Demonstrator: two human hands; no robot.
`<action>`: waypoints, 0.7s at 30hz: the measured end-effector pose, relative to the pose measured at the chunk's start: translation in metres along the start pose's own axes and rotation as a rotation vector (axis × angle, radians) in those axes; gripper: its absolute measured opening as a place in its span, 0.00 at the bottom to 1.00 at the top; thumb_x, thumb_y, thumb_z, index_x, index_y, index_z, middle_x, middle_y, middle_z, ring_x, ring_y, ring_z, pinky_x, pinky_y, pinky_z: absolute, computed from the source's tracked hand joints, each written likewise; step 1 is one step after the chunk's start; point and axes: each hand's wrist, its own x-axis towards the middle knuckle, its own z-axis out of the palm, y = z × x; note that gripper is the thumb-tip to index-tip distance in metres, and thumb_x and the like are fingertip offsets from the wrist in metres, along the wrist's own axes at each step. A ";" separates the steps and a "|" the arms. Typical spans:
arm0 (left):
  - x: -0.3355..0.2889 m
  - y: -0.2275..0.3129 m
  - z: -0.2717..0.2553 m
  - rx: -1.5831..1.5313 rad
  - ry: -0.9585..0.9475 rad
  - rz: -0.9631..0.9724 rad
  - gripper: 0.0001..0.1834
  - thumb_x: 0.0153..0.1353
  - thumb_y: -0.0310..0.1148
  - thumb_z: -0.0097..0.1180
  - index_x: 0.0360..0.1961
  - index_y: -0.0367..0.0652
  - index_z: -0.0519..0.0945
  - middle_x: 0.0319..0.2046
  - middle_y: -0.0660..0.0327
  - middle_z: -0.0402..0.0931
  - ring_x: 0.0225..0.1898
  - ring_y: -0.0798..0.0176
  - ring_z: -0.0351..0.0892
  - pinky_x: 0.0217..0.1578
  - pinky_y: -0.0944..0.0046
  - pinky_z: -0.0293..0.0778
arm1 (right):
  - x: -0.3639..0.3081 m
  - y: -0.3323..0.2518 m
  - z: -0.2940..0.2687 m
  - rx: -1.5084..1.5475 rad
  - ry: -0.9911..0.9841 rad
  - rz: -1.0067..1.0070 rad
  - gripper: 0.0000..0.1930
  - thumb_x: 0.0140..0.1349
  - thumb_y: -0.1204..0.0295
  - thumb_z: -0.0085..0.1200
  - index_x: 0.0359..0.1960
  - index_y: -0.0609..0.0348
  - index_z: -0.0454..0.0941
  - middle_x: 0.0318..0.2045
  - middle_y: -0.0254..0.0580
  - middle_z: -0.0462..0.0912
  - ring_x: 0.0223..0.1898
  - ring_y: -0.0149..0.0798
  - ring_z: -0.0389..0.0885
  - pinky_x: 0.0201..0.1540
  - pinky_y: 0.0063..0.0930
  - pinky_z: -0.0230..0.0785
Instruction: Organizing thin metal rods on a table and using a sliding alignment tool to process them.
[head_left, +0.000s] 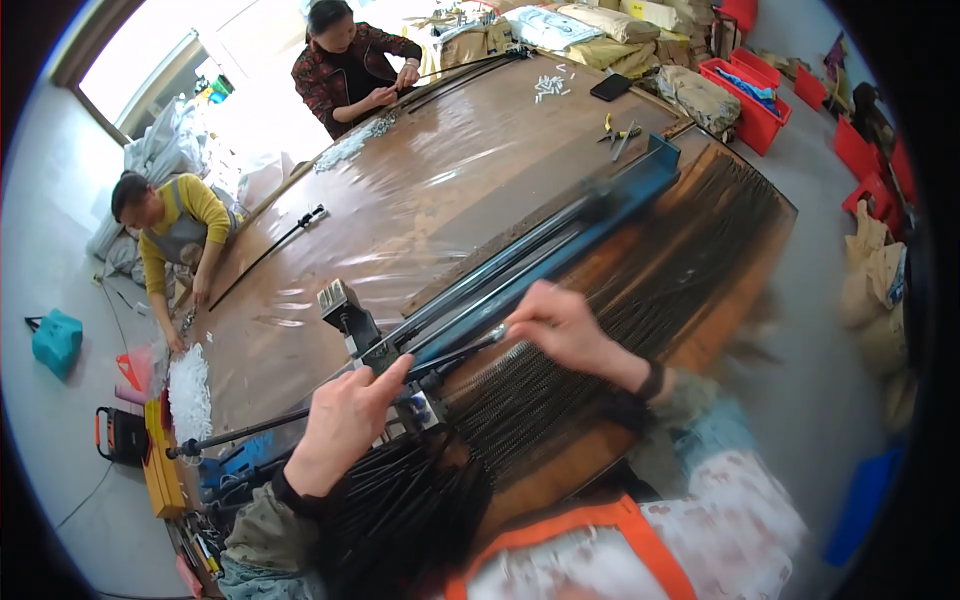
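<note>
A thin black rod (452, 355) runs slantwise over a blue metal bench fixture (560, 262). My right hand (562, 322) is closed in a pinch at the rod's right end, around a small shiny tip. My left hand (345, 425) lies over the rod further left, index finger stretched toward the fixture and the other fingers curled, their tips partly hidden. Beyond that hand a black rod section (250, 428) carries on to a dark end fitting. A grey metal clamp block (345, 312) stands just past my left hand.
Dark thin rods (690, 250) lie massed at right, with another black bundle (400, 500) below my left hand. Two people work along the far edge of the film-covered table (430, 190). Pliers (612, 130), a phone (611, 87) and white pieces (190, 395) rest there; red crates (755, 115) stand beyond.
</note>
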 end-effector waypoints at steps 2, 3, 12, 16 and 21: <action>-0.007 -0.001 0.005 0.056 0.111 0.060 0.25 0.58 0.27 0.59 0.59 0.51 0.78 0.24 0.61 0.70 0.28 0.57 0.75 0.30 0.57 0.72 | -0.002 -0.011 0.033 -0.046 -0.024 -0.086 0.11 0.56 0.70 0.68 0.40 0.55 0.84 0.25 0.39 0.79 0.29 0.41 0.78 0.32 0.32 0.71; -0.015 -0.006 0.002 0.107 0.150 0.041 0.27 0.55 0.25 0.58 0.59 0.51 0.78 0.25 0.61 0.69 0.29 0.57 0.74 0.31 0.57 0.72 | 0.005 -0.013 0.029 -0.182 -0.064 -0.244 0.14 0.58 0.68 0.67 0.45 0.54 0.83 0.26 0.41 0.79 0.28 0.41 0.79 0.30 0.33 0.72; -0.050 -0.038 0.006 0.035 0.289 -0.006 0.24 0.54 0.21 0.54 0.54 0.45 0.77 0.28 0.57 0.72 0.32 0.52 0.75 0.34 0.54 0.73 | 0.023 0.008 0.070 -0.372 0.191 -0.512 0.23 0.60 0.76 0.60 0.58 0.66 0.76 0.25 0.41 0.76 0.25 0.45 0.75 0.26 0.37 0.69; -0.110 -0.109 -0.037 0.136 0.507 -0.446 0.05 0.68 0.27 0.54 0.42 0.38 0.75 0.32 0.45 0.75 0.35 0.38 0.76 0.34 0.48 0.71 | 0.026 0.041 0.019 -0.645 -0.007 -0.173 0.16 0.61 0.77 0.57 0.52 0.55 0.79 0.31 0.47 0.80 0.33 0.50 0.80 0.33 0.40 0.73; -0.137 -0.119 -0.076 0.203 0.610 -0.417 0.08 0.69 0.28 0.56 0.45 0.34 0.77 0.32 0.45 0.76 0.32 0.41 0.76 0.33 0.53 0.71 | 0.067 0.024 0.096 -0.103 -0.311 0.184 0.10 0.68 0.69 0.56 0.47 0.57 0.82 0.34 0.44 0.86 0.35 0.38 0.85 0.39 0.30 0.77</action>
